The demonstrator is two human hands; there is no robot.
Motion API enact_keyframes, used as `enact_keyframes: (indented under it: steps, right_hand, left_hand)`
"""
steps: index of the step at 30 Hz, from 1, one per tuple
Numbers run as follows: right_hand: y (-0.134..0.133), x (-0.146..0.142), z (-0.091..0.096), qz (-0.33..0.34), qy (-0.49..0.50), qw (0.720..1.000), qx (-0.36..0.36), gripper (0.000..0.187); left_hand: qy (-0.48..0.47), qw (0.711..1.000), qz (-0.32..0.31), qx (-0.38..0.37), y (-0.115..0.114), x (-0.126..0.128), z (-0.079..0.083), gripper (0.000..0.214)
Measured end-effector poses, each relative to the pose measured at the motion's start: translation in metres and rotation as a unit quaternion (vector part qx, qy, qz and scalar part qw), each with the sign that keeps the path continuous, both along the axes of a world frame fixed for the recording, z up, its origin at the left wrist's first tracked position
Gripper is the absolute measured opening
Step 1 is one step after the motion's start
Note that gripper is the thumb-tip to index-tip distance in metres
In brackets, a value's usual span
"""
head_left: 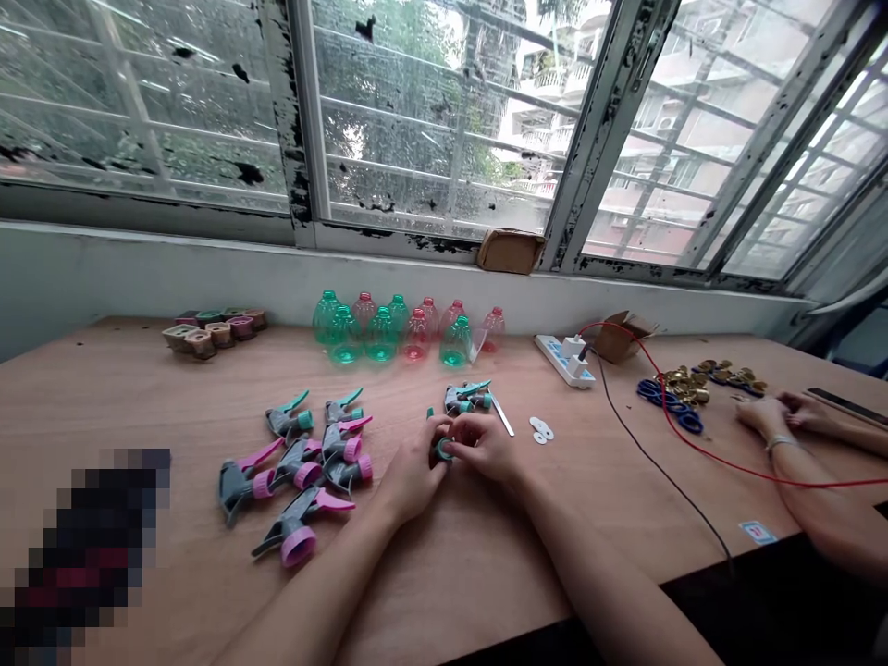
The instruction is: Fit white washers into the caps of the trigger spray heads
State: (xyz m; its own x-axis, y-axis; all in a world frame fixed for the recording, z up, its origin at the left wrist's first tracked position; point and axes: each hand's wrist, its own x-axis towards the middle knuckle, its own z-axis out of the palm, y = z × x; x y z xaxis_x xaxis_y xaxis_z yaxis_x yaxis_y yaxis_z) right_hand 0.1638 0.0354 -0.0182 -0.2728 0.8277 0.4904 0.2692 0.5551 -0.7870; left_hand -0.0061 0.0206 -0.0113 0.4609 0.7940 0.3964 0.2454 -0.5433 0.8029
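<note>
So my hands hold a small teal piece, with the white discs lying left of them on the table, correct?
Not quite: the left hand and right hand do hold a small teal piece, but the head view shows the white discs lying right of them on the table, not left.

Held spray head (444,450) mostly hidden by fingers (464,428).

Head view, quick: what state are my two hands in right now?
Left hand: closed, holding a teal-collared trigger sprayer head.
Right hand: closed, digits on that same trigger sprayer head.
</note>
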Motion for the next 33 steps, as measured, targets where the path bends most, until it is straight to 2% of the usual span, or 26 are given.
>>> enact_keyframes:
  steps: [5,8,17,29,33]
  right_hand:
    - [0.0000,0.0038,0.0001,-0.027,-0.073,0.992,0.100,0.009]
    - [-0.0004,0.0047,0.0003,-0.025,-0.108,0.986,0.126,0.006]
    - [-0.0032,0.0027,0.0036,-0.064,-0.131,0.979,0.140,0.009]
    - [-0.0072,-0.0003,0.0080,-0.086,-0.151,0.974,0.149,0.005]
    - [-0.0079,-0.0006,0.0082,-0.086,-0.162,0.971,0.151,0.011]
  left_hand:
    - [0.021,1.000,0.010,0.020,-0.0007,0.0004,0.0022,0.057]
    - [0.024,0.999,0.025,0.029,-0.0006,0.0004,0.0021,0.058]
    - [0.033,0.998,0.041,0.032,0.0007,0.0004,0.0006,0.055]
    - [0.044,0.997,0.058,0.039,0.0020,0.0007,-0.0025,0.057]
    - [0.042,0.997,0.054,0.048,0.0020,0.0009,-0.0022,0.057]
